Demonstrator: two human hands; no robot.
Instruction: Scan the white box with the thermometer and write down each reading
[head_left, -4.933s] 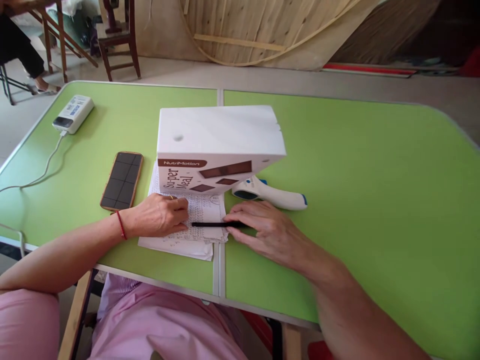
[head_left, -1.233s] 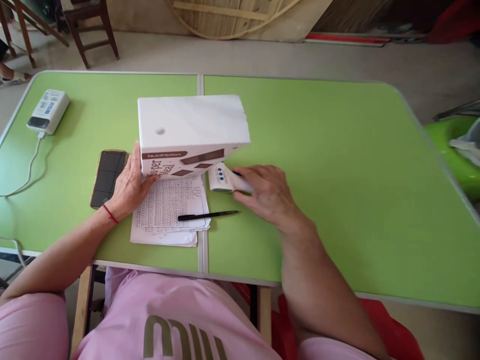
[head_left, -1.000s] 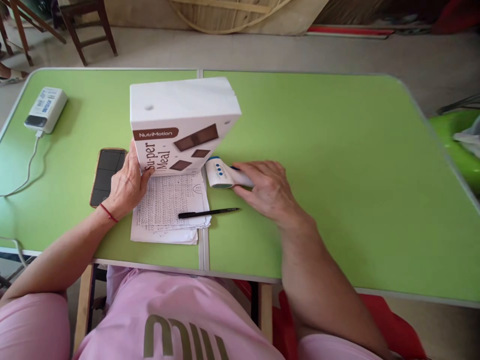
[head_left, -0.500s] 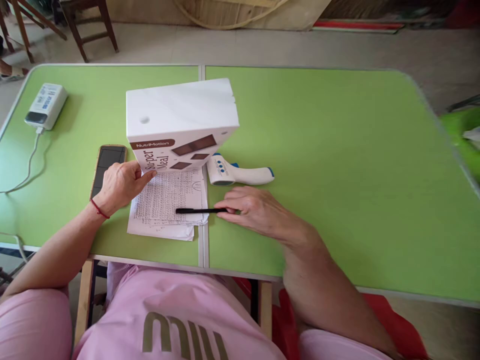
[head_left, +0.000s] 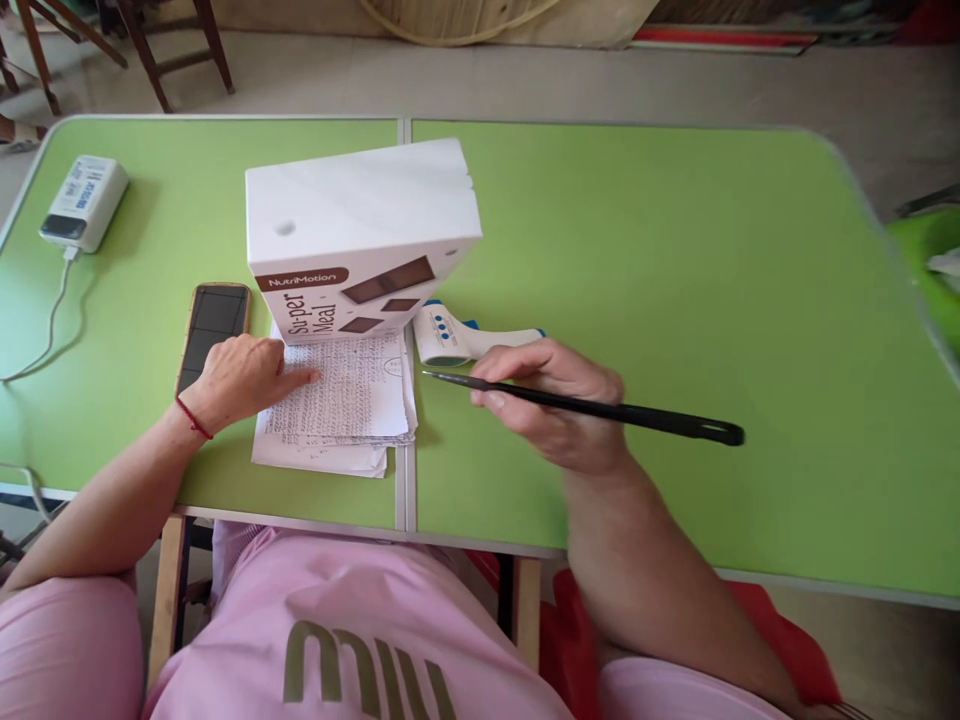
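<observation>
My right hand [head_left: 551,400] is raised over the table, pinching a black pen [head_left: 637,412] whose narrow tip points left toward the papers. My left hand [head_left: 244,375] rests on the left side of a stack of handwritten sheets [head_left: 352,395], its thumb stretched to the right across the writing. Its other fingers are partly hidden. Just beyond the sheets stands a white box [head_left: 360,205] marked "NutriMotion Super Meal", covering their far edge. Behind my right hand lies a white and blue infrared thermometer [head_left: 442,335], its handle partly covered by that hand.
A phone [head_left: 217,320] lies left of the box, beside my left wrist. Farther left is a white power bank [head_left: 86,205] with a cable [head_left: 56,330] plugged in. The green folding table [head_left: 675,250] has a seam down its middle. A wooden stool [head_left: 176,60] stands beyond it.
My right hand has lifted the pen off the papers, moved right and up, and now holds it in a writing-like grip. My left hand has slid slightly down from the box onto the sheets.
</observation>
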